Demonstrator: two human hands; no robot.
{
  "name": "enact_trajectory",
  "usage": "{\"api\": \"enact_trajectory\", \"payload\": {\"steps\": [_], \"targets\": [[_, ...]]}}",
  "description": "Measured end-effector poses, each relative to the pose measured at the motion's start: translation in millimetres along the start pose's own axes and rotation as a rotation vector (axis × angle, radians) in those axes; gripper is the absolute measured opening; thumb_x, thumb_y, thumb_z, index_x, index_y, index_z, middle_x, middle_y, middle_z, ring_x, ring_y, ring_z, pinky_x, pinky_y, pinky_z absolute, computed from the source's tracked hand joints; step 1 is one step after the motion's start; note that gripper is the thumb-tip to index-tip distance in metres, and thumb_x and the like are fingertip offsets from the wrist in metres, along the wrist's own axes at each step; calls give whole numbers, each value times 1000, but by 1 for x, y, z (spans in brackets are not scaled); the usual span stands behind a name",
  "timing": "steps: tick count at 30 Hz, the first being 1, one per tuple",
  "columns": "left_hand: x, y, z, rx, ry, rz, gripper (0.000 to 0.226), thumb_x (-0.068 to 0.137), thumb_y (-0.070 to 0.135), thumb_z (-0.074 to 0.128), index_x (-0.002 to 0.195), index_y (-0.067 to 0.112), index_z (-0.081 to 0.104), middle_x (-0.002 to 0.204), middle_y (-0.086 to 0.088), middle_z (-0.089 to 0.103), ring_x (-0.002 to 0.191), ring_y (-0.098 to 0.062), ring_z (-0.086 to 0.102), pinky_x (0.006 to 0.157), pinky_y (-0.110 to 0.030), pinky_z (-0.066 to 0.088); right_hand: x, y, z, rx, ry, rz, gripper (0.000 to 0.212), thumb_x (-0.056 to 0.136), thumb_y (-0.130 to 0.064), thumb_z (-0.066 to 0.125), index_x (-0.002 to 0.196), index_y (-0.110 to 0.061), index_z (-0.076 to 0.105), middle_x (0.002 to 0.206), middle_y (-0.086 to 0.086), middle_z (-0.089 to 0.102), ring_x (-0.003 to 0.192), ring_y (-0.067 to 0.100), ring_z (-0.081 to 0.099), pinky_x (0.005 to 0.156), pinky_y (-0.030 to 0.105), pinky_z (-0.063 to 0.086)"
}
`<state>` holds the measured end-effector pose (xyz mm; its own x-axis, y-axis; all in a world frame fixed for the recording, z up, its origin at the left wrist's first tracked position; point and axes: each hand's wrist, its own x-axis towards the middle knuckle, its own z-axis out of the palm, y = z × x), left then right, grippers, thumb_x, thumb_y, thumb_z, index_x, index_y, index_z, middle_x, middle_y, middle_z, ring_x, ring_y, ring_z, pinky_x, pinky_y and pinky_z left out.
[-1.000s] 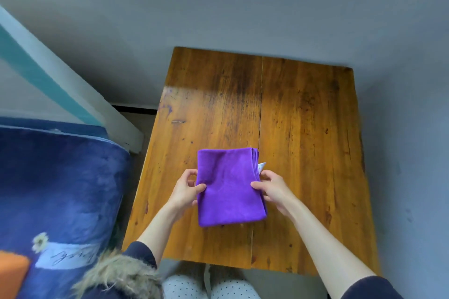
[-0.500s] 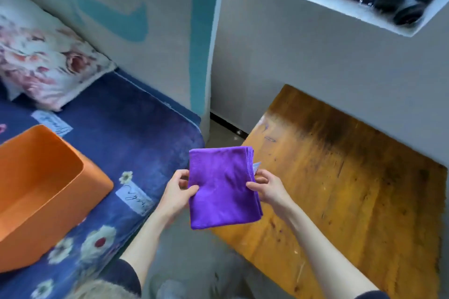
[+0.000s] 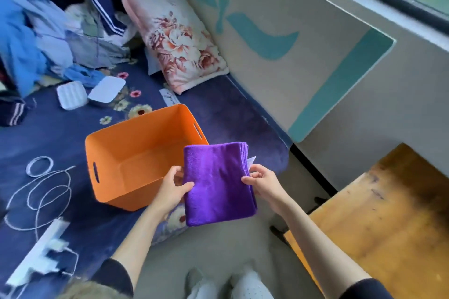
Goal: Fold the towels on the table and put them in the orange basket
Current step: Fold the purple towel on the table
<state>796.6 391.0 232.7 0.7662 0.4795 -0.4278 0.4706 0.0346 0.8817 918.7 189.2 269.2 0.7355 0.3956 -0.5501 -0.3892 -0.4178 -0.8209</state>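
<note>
Both hands are on the folded purple towel [image 3: 218, 184], holding it up in the air: the left hand [image 3: 170, 189] pinches its 9 o'clock edge, thumb on top, and the right hand [image 3: 263, 183] grips the 3 o'clock edge with curled fingers. The towel hangs just beside the orange basket [image 3: 131, 153], overlapping its near corner at 4 o'clock. The basket sits on the blue bed [image 3: 60, 133], and the wooden bench [image 3: 379, 221] lies at 4 o'clock.

No text can be read; the script on the blanket's white label [image 3: 169, 97] is illegible
</note>
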Motion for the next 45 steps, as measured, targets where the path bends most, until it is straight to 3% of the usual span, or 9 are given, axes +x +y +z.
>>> {"api": "enact_trajectory", "payload": {"steps": [3, 6, 10, 20, 24, 29, 35, 42, 45], "targets": [[8, -11, -37, -50, 75, -70, 34, 88, 8, 61, 116, 20, 45, 107, -2, 55, 89, -12, 58, 61, -22, 47, 24, -17, 39, -61, -77, 5, 19, 83, 1, 61, 83, -18, 59, 67, -3, 61, 56, 7, 58, 51, 21, 44], [21, -14, -62, -63, 139, -124, 35, 88, 10, 62, 116, 21, 44, 104, -2, 55, 89, -17, 59, 67, -31, 52, 51, -32, 66, -95, -137, 7, 17, 83, 1, 61, 87, -15, 59, 67, -1, 58, 59, 10, 57, 56, 25, 44], [53, -12, -89, -122, 222, -151, 28, 88, 10, 61, 108, 22, 47, 100, -2, 55, 79, -15, 59, 54, -26, 51, 102, -58, 96, -143, -203, 13, 20, 83, 1, 62, 79, -19, 58, 64, -3, 54, 53, 8, 55, 50, 23, 45], [139, -21, -129, -99, 389, -322, 28, 86, 10, 62, 105, 24, 46, 91, 1, 54, 86, -24, 58, 80, -47, 52, 230, -88, 164, -360, -328, 85, 16, 82, -9, 65, 78, -20, 55, 74, -2, 55, 71, 16, 55, 64, 29, 45], [168, -53, -141, -62, 413, -439, 30, 86, 8, 61, 107, 21, 45, 95, -3, 53, 88, -27, 57, 80, -47, 52, 267, -65, 200, -442, -387, 191, 16, 83, -8, 62, 78, -20, 51, 77, 1, 56, 72, 18, 56, 63, 32, 49], [201, -104, -155, 156, 416, -545, 36, 84, 9, 62, 117, 11, 49, 108, -10, 58, 93, -24, 55, 77, -30, 42, 304, -20, 244, -463, -403, 346, 22, 81, -1, 58, 100, -11, 56, 100, 14, 62, 94, 32, 63, 82, 50, 55], [240, -164, -162, 435, 376, -652, 38, 88, 11, 57, 123, 5, 43, 121, -19, 54, 114, -38, 51, 93, -40, 39, 336, 41, 294, -523, -356, 363, 23, 78, -1, 61, 95, -16, 57, 103, 13, 65, 99, 32, 62, 87, 50, 52], [263, -190, -167, 609, 429, -621, 34, 90, 8, 51, 122, 4, 40, 124, -20, 48, 105, -43, 55, 83, -47, 43, 362, 68, 331, -601, -386, 297, 26, 78, -1, 55, 101, -10, 63, 98, 8, 67, 99, 30, 61, 89, 41, 49], [264, -193, -166, 682, 484, -586, 37, 89, 4, 52, 123, 9, 38, 120, -17, 47, 97, -40, 57, 69, -42, 41, 369, 72, 332, -619, -381, 343, 30, 79, 0, 50, 105, -10, 61, 102, 10, 66, 102, 32, 60, 90, 43, 49]]}}
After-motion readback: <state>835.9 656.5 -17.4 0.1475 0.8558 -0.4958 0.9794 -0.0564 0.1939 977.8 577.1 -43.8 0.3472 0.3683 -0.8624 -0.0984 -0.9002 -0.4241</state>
